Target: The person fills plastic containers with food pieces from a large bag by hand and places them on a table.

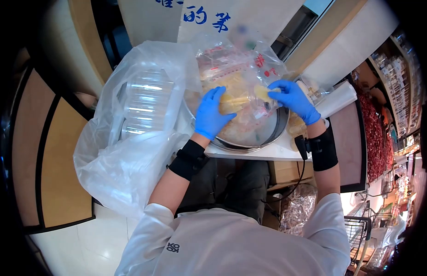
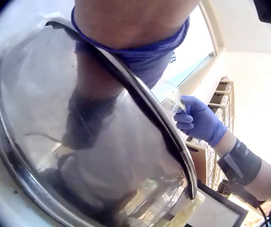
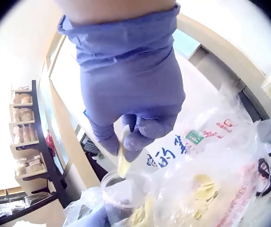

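Note:
In the head view my blue-gloved left hand holds a clear plastic jar on its side over a wide steel basin. Yellow strips show inside the jar. Facing its mouth, my gloved right hand pinches a pale yellow slice between thumb and fingers. The slice points down at the jar's rim in the right wrist view. A clear printed plastic bag with more pale slices lies in and over the basin. The left fingers are mostly hidden in the left wrist view by the basin's rim.
A large translucent bag with a stack of clear plastic jars stands on the left. To the right lies a white roll. A pale panel with blue writing rises behind. Cardboard boxes sit below the table edge.

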### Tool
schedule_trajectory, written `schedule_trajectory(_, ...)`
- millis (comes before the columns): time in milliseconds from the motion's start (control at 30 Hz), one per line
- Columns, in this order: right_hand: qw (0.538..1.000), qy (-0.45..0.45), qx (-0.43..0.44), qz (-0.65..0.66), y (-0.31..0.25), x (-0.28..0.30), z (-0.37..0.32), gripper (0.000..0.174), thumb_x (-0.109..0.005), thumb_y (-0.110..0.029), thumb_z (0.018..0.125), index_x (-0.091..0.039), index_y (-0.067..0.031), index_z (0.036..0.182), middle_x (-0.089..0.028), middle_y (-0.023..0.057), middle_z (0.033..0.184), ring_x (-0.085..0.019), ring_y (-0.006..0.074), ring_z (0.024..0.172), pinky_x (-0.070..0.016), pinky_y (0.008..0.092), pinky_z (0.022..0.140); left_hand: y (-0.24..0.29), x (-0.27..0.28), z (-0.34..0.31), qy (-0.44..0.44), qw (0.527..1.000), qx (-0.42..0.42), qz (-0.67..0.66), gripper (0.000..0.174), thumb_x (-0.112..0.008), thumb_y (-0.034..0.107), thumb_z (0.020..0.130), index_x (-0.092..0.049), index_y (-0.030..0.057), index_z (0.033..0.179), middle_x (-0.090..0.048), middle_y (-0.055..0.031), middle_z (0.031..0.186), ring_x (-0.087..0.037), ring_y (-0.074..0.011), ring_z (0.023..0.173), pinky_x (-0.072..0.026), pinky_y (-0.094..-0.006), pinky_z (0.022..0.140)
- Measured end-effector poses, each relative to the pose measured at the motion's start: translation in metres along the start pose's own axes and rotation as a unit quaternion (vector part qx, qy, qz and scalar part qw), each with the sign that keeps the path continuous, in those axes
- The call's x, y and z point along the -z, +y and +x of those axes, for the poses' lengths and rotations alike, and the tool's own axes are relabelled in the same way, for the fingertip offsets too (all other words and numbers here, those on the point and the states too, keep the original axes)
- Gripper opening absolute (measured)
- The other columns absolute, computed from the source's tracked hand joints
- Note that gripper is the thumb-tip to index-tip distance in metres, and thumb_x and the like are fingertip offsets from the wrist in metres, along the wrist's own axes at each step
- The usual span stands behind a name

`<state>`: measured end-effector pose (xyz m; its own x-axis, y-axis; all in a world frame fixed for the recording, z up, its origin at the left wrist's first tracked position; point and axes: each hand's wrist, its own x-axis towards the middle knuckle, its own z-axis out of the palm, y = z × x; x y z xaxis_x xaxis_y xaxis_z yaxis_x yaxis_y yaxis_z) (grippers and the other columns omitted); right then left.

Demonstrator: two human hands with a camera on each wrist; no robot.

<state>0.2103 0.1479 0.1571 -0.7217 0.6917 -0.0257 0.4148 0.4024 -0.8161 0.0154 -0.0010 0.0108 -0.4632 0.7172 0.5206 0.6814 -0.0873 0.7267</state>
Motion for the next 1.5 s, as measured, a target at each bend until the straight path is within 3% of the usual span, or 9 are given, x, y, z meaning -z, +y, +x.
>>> schedule_trajectory(233,0.986,-0.094,0.073,-0.121,-0.012,-0.026,0.001,0.032,-0.074,-0.021,0.082,-0.066,-0.0011,0.106,-0.058,-0.0023,0.076,-0.050,0.0047,0.068,-0.0447,0.0217,0.059,-0.004,0.000,-0.001,0.007,0.999,-0.018,-0.041,0.080,-0.084,0.029,0.066,-0.047,0.0101,0.134,-0.050,-0.0154,0.132,-0.047,-0.0331,0.124,-0.0396,-0.0413,0.104)
schedule_trajectory(333,0.988,-0.126,-0.012,-0.093,-0.011,-0.017,-0.001,0.031,-0.074,-0.022,0.081,-0.067,-0.0006,0.103,-0.059,-0.0019,0.073,-0.050,0.0070,0.068,-0.0453,0.0235,0.063,0.003,0.005,-0.001,-0.012,0.999,-0.023,-0.038,0.080,-0.084,0.028,0.066,-0.047,0.0098,0.134,-0.050,-0.0147,0.133,-0.046,-0.0328,0.124,-0.0393,-0.0408,0.105)
schedule_trajectory(600,0.932,-0.224,0.058,-0.278,-0.017,-0.017,0.000,0.032,-0.067,-0.028,0.080,-0.065,0.0008,0.093,-0.062,0.0136,0.078,-0.056,0.0206,0.070,-0.0468,0.0314,0.071,-0.002,-0.001,-0.001,-0.019,0.998,-0.051,-0.030,0.080,-0.084,0.021,0.063,-0.048,0.0115,0.133,-0.049,-0.0137,0.133,-0.045,-0.0332,0.125,-0.0389,-0.0405,0.106)
schedule_trajectory(933,0.850,-0.073,0.151,-0.500,-0.007,-0.046,-0.017,0.020,-0.061,-0.021,0.082,-0.065,-0.0038,0.093,-0.064,0.0169,0.090,-0.062,0.0337,0.089,-0.0507,0.0389,0.078,-0.003,0.000,-0.001,-0.041,0.995,-0.078,-0.055,0.079,-0.084,0.019,0.063,-0.048,0.0141,0.134,-0.049,-0.0136,0.135,-0.045,-0.0334,0.125,-0.0393,-0.0401,0.106)
schedule_trajectory(1033,0.874,-0.080,0.219,-0.426,-0.003,-0.051,-0.014,0.019,-0.064,-0.021,0.084,-0.065,-0.0036,0.091,-0.064,0.0145,0.087,-0.062,0.0316,0.083,-0.0510,0.0368,0.075,-0.003,0.001,-0.001,-0.038,0.995,-0.070,-0.058,0.078,-0.084,0.019,0.064,-0.048,0.0146,0.133,-0.049,-0.0133,0.135,-0.046,-0.0330,0.125,-0.0400,-0.0401,0.105)
schedule_trajectory(1100,0.961,-0.099,0.153,-0.208,-0.002,-0.048,-0.013,0.019,-0.068,-0.021,0.084,-0.064,-0.0041,0.092,-0.062,0.0111,0.082,-0.060,0.0272,0.077,-0.0495,0.0345,0.071,-0.004,0.001,-0.003,-0.039,0.996,-0.063,-0.057,0.079,-0.084,0.019,0.064,-0.048,0.0146,0.133,-0.049,-0.0132,0.135,-0.046,-0.0330,0.125,-0.0402,-0.0401,0.105)
schedule_trajectory(1233,0.960,-0.081,0.165,-0.213,0.026,-0.054,-0.008,0.024,-0.071,-0.022,0.085,-0.064,-0.0039,0.098,-0.060,0.0053,0.076,-0.056,0.0175,0.064,-0.0473,0.0292,0.061,-0.005,0.000,-0.001,-0.055,0.994,-0.075,-0.049,0.079,-0.084,0.019,0.063,-0.048,0.0145,0.133,-0.049,-0.0133,0.134,-0.046,-0.0332,0.125,-0.0407,-0.0402,0.104)
schedule_trajectory(1300,0.993,-0.094,-0.052,-0.044,0.021,-0.064,-0.007,0.030,-0.071,-0.026,0.086,-0.064,-0.0034,0.105,-0.057,0.0007,0.071,-0.049,0.0090,0.053,-0.0410,0.0248,0.049,-0.005,-0.002,-0.002,-0.051,0.994,-0.079,-0.049,0.079,-0.084,0.018,0.063,-0.048,0.0144,0.133,-0.049,-0.0134,0.134,-0.046,-0.0330,0.125,-0.0407,-0.0401,0.104)
schedule_trajectory(1500,0.974,-0.168,-0.124,0.086,0.003,-0.069,-0.010,0.037,-0.064,-0.029,0.091,-0.063,-0.0077,0.121,-0.054,-0.0028,0.069,-0.036,0.0051,0.046,-0.0321,0.0206,0.043,-0.004,0.001,-0.002,-0.055,0.993,-0.095,-0.034,0.077,-0.083,0.017,0.062,-0.048,0.0130,0.131,-0.048,-0.0134,0.134,-0.046,-0.0332,0.125,-0.0401,-0.0402,0.105)
